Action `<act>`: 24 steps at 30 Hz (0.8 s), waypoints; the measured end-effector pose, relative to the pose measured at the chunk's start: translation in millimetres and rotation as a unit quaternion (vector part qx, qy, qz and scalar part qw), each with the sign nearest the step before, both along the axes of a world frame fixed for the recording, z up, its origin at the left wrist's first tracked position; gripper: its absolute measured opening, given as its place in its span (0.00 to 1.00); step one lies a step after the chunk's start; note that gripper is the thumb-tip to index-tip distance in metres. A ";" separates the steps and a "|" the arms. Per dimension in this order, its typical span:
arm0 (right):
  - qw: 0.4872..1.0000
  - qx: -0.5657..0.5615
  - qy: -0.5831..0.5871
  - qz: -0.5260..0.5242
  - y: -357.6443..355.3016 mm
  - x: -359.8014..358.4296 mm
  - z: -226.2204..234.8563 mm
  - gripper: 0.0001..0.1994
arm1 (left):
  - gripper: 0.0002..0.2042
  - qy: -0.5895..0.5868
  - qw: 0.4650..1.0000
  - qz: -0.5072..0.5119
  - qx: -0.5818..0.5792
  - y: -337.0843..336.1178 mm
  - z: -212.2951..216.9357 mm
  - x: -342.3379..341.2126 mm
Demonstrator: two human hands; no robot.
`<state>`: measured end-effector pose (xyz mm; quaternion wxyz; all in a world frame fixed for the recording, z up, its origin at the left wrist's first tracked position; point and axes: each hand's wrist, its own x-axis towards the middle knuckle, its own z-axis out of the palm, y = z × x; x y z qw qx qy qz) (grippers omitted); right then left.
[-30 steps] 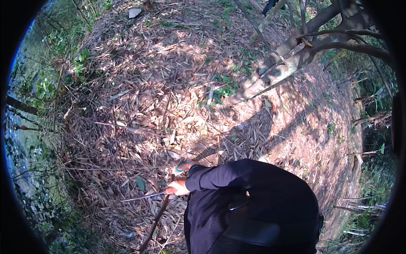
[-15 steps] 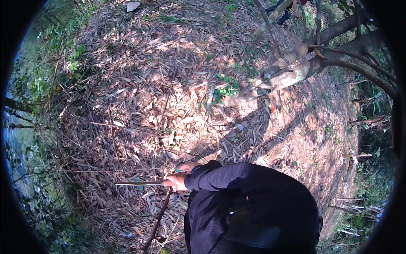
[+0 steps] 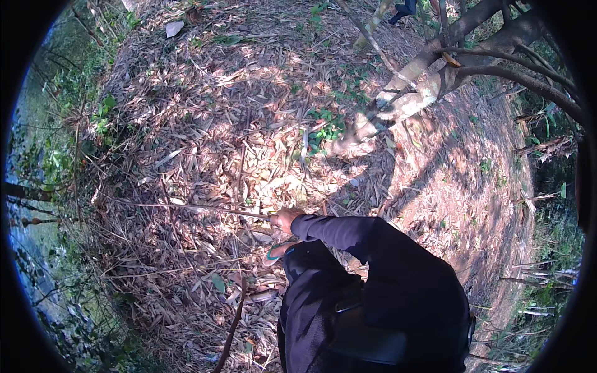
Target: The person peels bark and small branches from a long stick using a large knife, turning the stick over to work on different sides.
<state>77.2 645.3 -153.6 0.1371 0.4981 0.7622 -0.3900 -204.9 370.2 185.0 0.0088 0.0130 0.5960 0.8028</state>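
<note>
My right hand (image 3: 286,219), at the end of a dark sleeve, is closed round the handle of a machete (image 3: 249,214). Its thin blade points left, just above the dry leaves, roughly in line with a thin stick, so where the tip ends is hard to tell. Just below the hand shows my foot in a green-strapped flip-flop (image 3: 273,253), beside my dark-clothed knee. My left hand does not show.
Dry leaves (image 3: 205,143) cover the ground. A pale, branching trunk (image 3: 410,102) leans in from the upper right. A dark branch (image 3: 233,329) lies at lower left, bushes line the left, and another person's leg (image 3: 404,9) shows at the top.
My right hand has moved up and slightly right with the machete, away from the dark branch and past my foot. The view has shifted a little.
</note>
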 end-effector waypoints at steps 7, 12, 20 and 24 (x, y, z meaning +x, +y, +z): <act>0.950 -0.056 0.305 -0.042 -108.8 -112.5 54.1 0.21 | 0.17 0.001 0.983 -0.181 0.036 12.4 -29.0 16.9; 0.838 -0.188 0.511 -0.036 -174.2 -131.9 143.7 0.33 | 0.23 -0.013 0.987 -0.157 0.011 47.4 -25.5 66.9; 0.788 -0.251 0.555 -0.084 -218.6 -95.3 169.5 0.25 | 0.28 -0.011 0.967 -0.256 0.009 7.5 -18.1 102.0; 0.768 -0.318 0.548 -0.093 -234.5 -78.0 175.6 0.18 | 0.32 0.041 0.950 -0.306 -0.049 -23.3 -32.0 113.6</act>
